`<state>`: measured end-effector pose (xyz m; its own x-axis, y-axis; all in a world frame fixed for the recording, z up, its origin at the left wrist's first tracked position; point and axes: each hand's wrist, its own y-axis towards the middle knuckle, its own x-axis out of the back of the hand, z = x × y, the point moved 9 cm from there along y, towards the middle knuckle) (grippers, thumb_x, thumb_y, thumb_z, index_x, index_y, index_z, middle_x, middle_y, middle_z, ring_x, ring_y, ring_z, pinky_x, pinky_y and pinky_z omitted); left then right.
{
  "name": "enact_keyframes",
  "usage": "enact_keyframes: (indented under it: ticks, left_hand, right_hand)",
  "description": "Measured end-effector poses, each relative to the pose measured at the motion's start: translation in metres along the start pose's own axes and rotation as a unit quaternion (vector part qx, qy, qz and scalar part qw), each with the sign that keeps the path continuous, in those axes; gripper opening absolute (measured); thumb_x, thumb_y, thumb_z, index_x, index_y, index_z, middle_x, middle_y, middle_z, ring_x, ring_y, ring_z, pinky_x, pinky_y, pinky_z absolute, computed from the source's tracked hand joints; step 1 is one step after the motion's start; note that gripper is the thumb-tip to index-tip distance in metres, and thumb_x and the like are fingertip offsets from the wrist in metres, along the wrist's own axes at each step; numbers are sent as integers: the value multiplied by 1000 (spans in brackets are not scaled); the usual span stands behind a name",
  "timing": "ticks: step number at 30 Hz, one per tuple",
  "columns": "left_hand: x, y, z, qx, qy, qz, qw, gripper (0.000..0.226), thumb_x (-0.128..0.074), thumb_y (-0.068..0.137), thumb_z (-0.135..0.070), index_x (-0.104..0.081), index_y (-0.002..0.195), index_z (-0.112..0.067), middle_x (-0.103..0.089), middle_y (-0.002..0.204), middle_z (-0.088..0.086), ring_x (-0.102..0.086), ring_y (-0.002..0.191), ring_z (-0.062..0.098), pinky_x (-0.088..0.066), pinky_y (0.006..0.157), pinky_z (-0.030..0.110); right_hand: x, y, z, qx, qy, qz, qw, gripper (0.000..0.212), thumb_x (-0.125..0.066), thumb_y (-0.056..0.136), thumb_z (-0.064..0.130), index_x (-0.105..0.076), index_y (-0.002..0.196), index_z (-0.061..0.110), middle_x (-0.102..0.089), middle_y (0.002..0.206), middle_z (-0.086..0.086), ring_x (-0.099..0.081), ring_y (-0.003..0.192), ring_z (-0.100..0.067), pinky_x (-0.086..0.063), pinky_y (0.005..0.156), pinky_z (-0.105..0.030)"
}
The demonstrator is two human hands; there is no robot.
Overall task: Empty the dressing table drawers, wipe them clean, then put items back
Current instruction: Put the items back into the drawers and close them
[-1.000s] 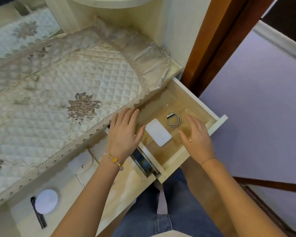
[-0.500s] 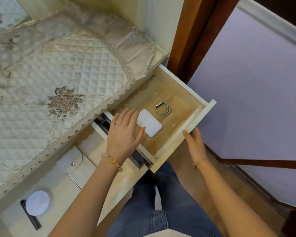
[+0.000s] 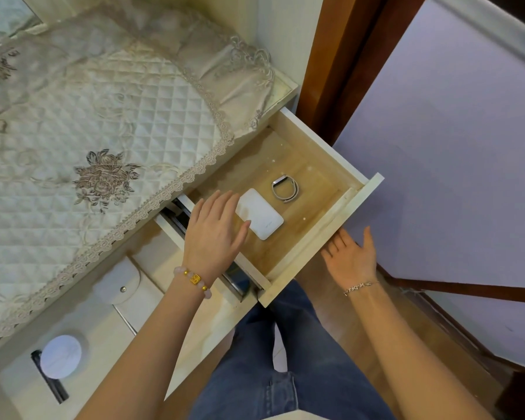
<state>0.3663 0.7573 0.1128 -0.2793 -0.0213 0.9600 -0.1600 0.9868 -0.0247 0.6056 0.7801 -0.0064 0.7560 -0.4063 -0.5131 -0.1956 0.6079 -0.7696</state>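
A pale wooden drawer with a white front panel [image 3: 326,236] stands open from the dressing table. On its floor lie a flat white rounded-corner rectangular case [image 3: 262,218] towards the left side and a grey looped wristband [image 3: 285,188] just beyond it, the two close but apart.

The left hand [image 3: 214,234] reaches over the drawer's left wall with fingers straight and held side by side, palm down. Its fingertips overlap the left end of the white case and the thumb points along the case's near edge; whether they touch it cannot be told. The right hand [image 3: 350,257] is outside the drawer, just below the front panel, palm turned up and fingers spread loosely, holding nothing. Its fingertips meet the panel's lower edge; contact is unclear.

A pink bead bracelet with a gold charm [image 3: 194,280] circles the left wrist. Left of the drawer, a cream quilted cloth with lace trim [image 3: 119,116] covers the tabletop. Below the drawer are blue jeans [image 3: 285,359].
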Motion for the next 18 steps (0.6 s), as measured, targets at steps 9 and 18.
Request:
enact_keyframes:
  ticks: [9, 18]
  left_hand:
    - [17, 50, 52, 47, 13, -24, 999, 50, -47, 94, -35, -44, 134, -6, -47, 138, 14, -39, 130, 31, -28, 109, 46]
    - [3, 66, 109, 98, 37, 29, 994, 59, -38, 96, -43, -30, 144, -10, -26, 153, 9, -20, 141, 28, -18, 113, 46]
  right_hand:
    - [-40, 27, -12, -32, 24, 43, 998, 77, -34, 88, 64, -29, 144, 12, -38, 147, -5, -34, 136, -24, -21, 114, -43]
    - [-73, 48, -20, -51, 2, 68, 996, 74, -32, 90, 61, -25, 146, 12, -31, 151, -7, -27, 140, -25, -18, 116, -45]
